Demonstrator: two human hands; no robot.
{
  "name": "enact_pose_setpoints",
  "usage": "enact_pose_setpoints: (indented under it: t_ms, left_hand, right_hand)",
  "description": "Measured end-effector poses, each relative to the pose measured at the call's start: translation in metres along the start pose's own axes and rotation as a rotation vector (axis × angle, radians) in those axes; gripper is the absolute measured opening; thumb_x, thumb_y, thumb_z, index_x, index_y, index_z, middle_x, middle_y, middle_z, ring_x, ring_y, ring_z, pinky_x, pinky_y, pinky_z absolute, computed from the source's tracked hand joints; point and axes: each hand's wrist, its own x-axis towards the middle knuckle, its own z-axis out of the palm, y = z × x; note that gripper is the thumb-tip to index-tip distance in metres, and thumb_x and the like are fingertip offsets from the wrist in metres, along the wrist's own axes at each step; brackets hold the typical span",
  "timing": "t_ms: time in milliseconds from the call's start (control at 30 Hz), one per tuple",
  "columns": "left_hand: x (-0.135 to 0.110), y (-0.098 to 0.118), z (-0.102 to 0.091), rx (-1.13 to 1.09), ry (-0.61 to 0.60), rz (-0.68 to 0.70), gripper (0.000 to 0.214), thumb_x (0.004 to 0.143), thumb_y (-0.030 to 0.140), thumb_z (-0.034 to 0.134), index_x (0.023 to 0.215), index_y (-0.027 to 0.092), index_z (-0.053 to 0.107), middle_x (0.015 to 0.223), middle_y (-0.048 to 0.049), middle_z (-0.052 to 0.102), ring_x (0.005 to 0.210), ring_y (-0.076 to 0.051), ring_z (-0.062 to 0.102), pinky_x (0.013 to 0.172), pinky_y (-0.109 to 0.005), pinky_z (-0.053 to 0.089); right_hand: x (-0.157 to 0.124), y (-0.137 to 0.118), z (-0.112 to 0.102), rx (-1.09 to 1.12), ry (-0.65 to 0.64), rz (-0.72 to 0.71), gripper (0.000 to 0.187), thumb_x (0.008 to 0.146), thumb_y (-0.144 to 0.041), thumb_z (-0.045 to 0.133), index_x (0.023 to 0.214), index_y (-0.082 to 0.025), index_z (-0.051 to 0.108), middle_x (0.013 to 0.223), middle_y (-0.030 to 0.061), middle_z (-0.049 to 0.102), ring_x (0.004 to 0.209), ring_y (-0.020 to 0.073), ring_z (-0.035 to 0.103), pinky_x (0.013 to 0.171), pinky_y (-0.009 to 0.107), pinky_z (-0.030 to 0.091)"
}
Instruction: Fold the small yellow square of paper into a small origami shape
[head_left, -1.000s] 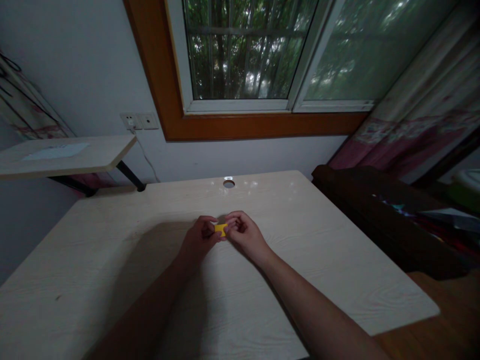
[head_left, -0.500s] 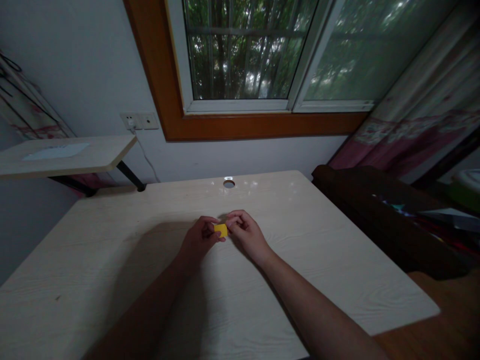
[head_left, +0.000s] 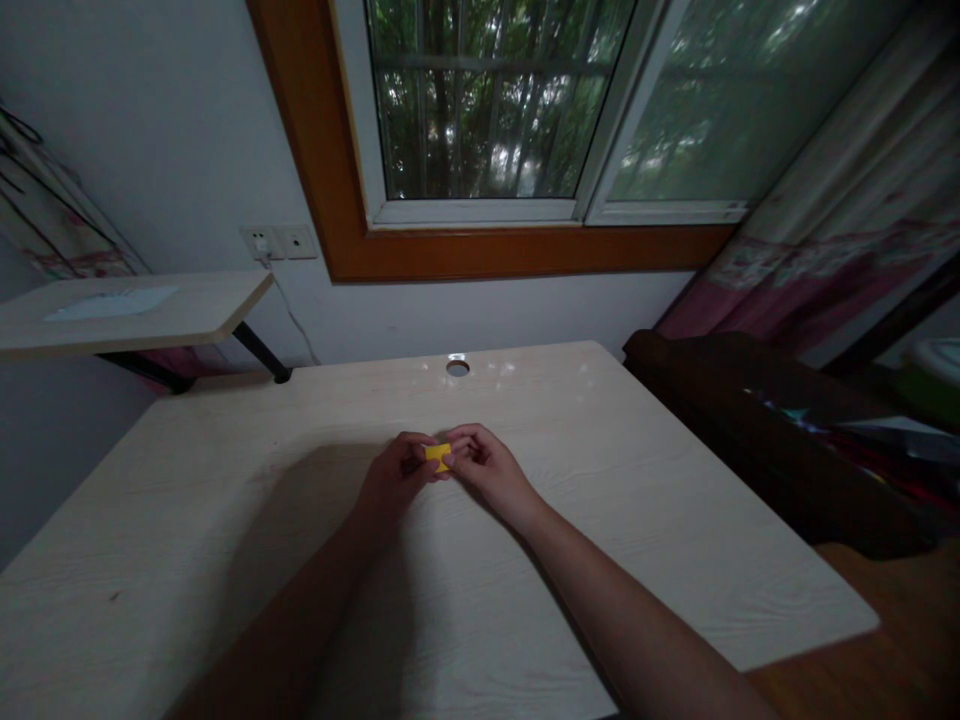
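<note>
One left hand [head_left: 391,474] and one right hand [head_left: 493,472] pinch a small yellow rectangle [head_left: 437,453] at frame centre, over a pale wood-grain counter [head_left: 720,560], probably steadying it between them.

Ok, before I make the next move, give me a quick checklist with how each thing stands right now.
1. Left hand on the yellow piece: ok, it grips the left side.
2. Right hand on the piece: ok, it grips the right side.
3. Piece away from the round hole: ok, the hole is farther back, near the far edge of the table.
4. Piece raised off the table: cannot tell from this angle.
5. Underside of the piece: cannot tell, it is out of sight.
6. Even light on the table: not ok, a shadow falls across its left part.
</note>
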Motion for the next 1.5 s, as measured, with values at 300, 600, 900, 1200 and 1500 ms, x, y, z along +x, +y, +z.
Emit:
enact_pose_setpoints:
  t_ms: [300, 600, 900, 1200, 1500]
  left_hand:
    - [-0.001, 0.003, 0.001, -0.013, -0.020, -0.031, 0.025, 0.080, 0.031, 0.069, 0.098, 0.016, 0.060, 0.093, -0.0031, 0.069, 0.081, -0.017, 0.070, 0.078, -0.037, 0.061]
    - [-0.002, 0.009, 0.001, -0.007, -0.043, -0.029, 0.023, 0.085, 0.033, 0.065, 0.099, 0.016, 0.061, 0.090, -0.0035, 0.070, 0.079, -0.018, 0.072, 0.076, -0.035, 0.061]
    - [-0.001, 0.003, -0.001, -0.022, -0.041, -0.016, 0.026, 0.082, 0.036, 0.066, 0.100, 0.016, 0.062, 0.088, -0.0031, 0.071, 0.076, -0.018, 0.071, 0.075, -0.036, 0.060]
    - [-0.002, 0.007, 0.002, 0.015, -0.047, -0.021, 0.023, 0.082, 0.035, 0.066, 0.098, 0.017, 0.061, 0.091, -0.0026, 0.070, 0.081, -0.018, 0.070, 0.078, -0.037, 0.060]
    - [-0.002, 0.012, 0.004, 0.088, -0.017, -0.082, 0.024, 0.081, 0.033, 0.066, 0.098, 0.018, 0.060, 0.089, -0.0025, 0.071, 0.078, -0.018, 0.072, 0.078, -0.037, 0.060]
  right_hand:
    - [0.000, -0.006, 0.002, 0.020, -0.002, 0.012, 0.026, 0.076, -0.032, 0.075, 0.094, -0.020, 0.063, 0.082, 0.0021, 0.066, 0.073, 0.0145, 0.062, 0.069, 0.030, 0.051]
    - [0.001, -0.003, 0.000, -0.003, 0.016, 0.026, 0.026, 0.074, -0.031, 0.076, 0.093, -0.020, 0.063, 0.082, 0.0011, 0.065, 0.074, 0.0139, 0.060, 0.071, 0.029, 0.049]
    - [0.001, -0.002, 0.000, 0.001, 0.008, 0.036, 0.025, 0.075, -0.031, 0.075, 0.094, -0.020, 0.063, 0.083, 0.0009, 0.064, 0.074, 0.0140, 0.061, 0.070, 0.029, 0.050]
    - [0.001, -0.003, 0.000, -0.022, 0.004, 0.034, 0.024, 0.076, -0.032, 0.075, 0.093, -0.020, 0.063, 0.082, 0.0012, 0.065, 0.074, 0.0143, 0.061, 0.070, 0.030, 0.050]
    - [0.002, -0.005, 0.000, -0.066, 0.048, 0.040, 0.025, 0.073, -0.033, 0.076, 0.090, -0.019, 0.064, 0.078, 0.0007, 0.065, 0.071, 0.0141, 0.061, 0.068, 0.028, 0.049]
